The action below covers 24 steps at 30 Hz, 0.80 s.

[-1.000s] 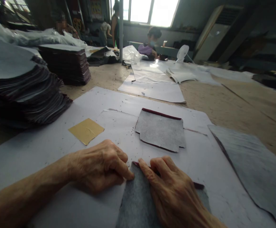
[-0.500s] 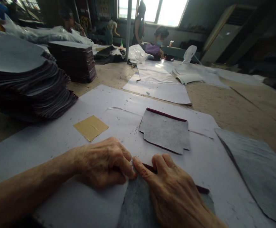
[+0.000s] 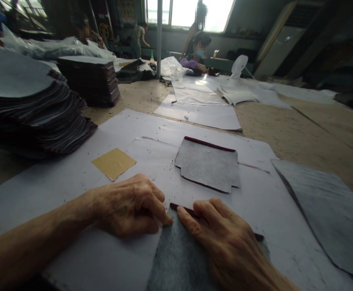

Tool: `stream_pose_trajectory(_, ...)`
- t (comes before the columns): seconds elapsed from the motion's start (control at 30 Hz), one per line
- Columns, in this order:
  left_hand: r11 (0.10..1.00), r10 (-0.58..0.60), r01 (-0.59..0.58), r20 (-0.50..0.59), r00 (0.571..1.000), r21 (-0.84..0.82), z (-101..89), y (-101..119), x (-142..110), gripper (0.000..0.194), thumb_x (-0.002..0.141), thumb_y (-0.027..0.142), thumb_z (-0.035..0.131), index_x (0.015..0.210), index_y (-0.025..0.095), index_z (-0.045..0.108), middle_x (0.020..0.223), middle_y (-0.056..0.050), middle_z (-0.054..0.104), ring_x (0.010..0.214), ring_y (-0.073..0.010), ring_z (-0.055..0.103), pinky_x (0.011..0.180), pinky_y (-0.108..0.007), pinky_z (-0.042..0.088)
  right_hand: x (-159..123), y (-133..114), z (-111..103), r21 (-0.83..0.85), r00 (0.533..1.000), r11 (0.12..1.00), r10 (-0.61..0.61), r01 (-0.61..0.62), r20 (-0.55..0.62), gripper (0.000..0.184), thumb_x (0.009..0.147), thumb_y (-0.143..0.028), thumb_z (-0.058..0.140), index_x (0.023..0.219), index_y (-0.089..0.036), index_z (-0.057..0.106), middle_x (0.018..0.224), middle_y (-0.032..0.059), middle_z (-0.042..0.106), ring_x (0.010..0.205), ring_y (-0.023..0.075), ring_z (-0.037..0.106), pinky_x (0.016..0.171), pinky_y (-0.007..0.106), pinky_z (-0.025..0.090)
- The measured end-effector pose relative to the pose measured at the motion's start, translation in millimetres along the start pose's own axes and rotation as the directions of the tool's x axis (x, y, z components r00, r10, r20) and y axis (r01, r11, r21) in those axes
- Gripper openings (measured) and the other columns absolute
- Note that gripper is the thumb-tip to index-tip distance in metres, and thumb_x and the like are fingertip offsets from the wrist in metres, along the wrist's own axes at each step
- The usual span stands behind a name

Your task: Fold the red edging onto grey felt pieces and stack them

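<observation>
We've got the grey piece (image 3: 179, 258) on the white sheet (image 3: 127, 125), partly under our R hand (image 3: 225, 238), fingers released, index tip by its red strip (image 3: 174, 206). Our L hand (image 3: 130, 208), fingers curled, touches top L corner; can't tell if gripping.

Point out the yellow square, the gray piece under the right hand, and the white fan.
Yellow square (image 3: 113, 163): head view, middle of its upper face.
Gray piece (image 3: 179, 258): head view, its bare part near the picture's bottom edge.
White fan (image 3: 239, 66): head view, its round top.
</observation>
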<state>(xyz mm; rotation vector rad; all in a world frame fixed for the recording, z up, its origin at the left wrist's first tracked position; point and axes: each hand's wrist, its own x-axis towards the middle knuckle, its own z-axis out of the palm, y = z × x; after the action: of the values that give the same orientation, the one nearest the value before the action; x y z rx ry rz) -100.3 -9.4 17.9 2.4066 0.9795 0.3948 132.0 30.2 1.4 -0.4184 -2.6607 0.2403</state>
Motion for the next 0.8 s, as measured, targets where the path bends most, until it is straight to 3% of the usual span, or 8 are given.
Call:
stream_pose_trajectory(0.17,0.999,-0.009,0.009,0.007,1.0,-0.032,1.4,0,1,0.023,0.077,0.018,0.051,0.096,0.02,0.065,0.061,0.0,0.05,0.056,-0.0118,0.048,0.056,-0.025,0.037,-1,-2,2,0.021,0.997,0.998,0.064,-0.064,0.04,0.044,0.08,-0.003,0.035,0.117,-0.018,0.053,0.087,0.0083,0.051,0.078,0.0183,0.046,0.067,0.035,0.046)
stream_pose_trajectory(0.27,0.996,-0.019,0.018,-0.004,1.0,-0.084,3.0,-1,-1,0.022,0.077,0.018,0.054,0.095,0.02,0.066,0.06,0.001,0.049,0.055,-0.0105,0.048,0.055,-0.024,0.037,-1,0,0,0.09,0.994,0.991,0.104,-0.102,-0.018,0.041,0.081,-0.003,0.035,0.112,-0.021,0.057,0.081,0.0058,0.049,0.074,0.016,0.046,0.064,0.03,0.045)
stream_pose_trajectory(0.37,0.986,-0.047,0.041,-0.034,0.998,-0.161,2.8,-1,-3,0.02,0.077,0.018,0.056,0.094,0.019,0.067,0.061,0.001,0.05,0.057,-0.0095,0.049,0.054,-0.022,0.037,-1,2,-4,0.142,0.972,0.97,0.211,-0.196,-0.101,0.027,0.082,-0.009,0.041,0.101,-0.015,0.059,0.083,0.0071,0.05,0.077,0.0171,0.048,0.066,0.031,0.045)
stream_pose_trajectory(0.5,0.966,-0.137,0.096,-0.157,0.978,-0.242,3.1,2,2,0.015,0.08,0.019,0.055,0.087,0.017,0.067,0.069,0.0,0.053,0.059,-0.0084,0.05,0.056,-0.021,0.039,-2,3,-9,0.076,0.944,0.943,0.327,-0.324,-0.034,0.006,0.078,-0.015,0.053,0.081,-0.013,0.058,0.082,0.0081,0.053,0.08,0.0212,0.048,0.07,0.037,0.042)
stream_pose_trajectory(0.63,0.989,-0.145,0.124,-0.349,0.926,-0.081,13.1,6,16,0.026,0.08,0.027,0.058,0.104,0.018,0.059,0.093,-0.005,0.055,0.078,-0.0129,0.052,0.07,-0.026,0.043,0,-1,-7,0.1,0.918,0.913,0.395,-0.396,0.028,0.009,0.071,-0.01,0.059,0.074,-0.015,0.052,0.077,0.0048,0.053,0.074,0.0189,0.047,0.065,0.032,0.038)
stream_pose_trajectory(0.7,0.996,-0.077,0.09,-0.35,0.934,0.02,20.7,8,22,0.034,0.079,0.029,0.06,0.111,0.018,0.054,0.098,-0.006,0.054,0.088,-0.0161,0.051,0.078,-0.03,0.042,-1,-3,-4,0.13,0.919,0.911,0.395,-0.391,-0.003,0.013,0.068,-0.005,0.057,0.071,-0.015,0.049,0.074,0.0037,0.053,0.071,0.0169,0.047,0.062,0.029,0.036)
stream_pose_trajectory(0.8,0.994,-0.023,0.056,-0.31,0.95,0.098,30.3,11,27,0.016,0.086,0.021,0.05,0.099,0.02,0.058,0.086,-0.003,0.056,0.08,-0.014,0.052,0.073,-0.027,0.041,-4,-6,3,0.127,0.936,0.936,0.341,-0.328,-0.093,0.013,0.068,-0.002,0.051,0.069,-0.015,0.048,0.072,0.0041,0.053,0.068,0.0152,0.046,0.06,0.027,0.035)
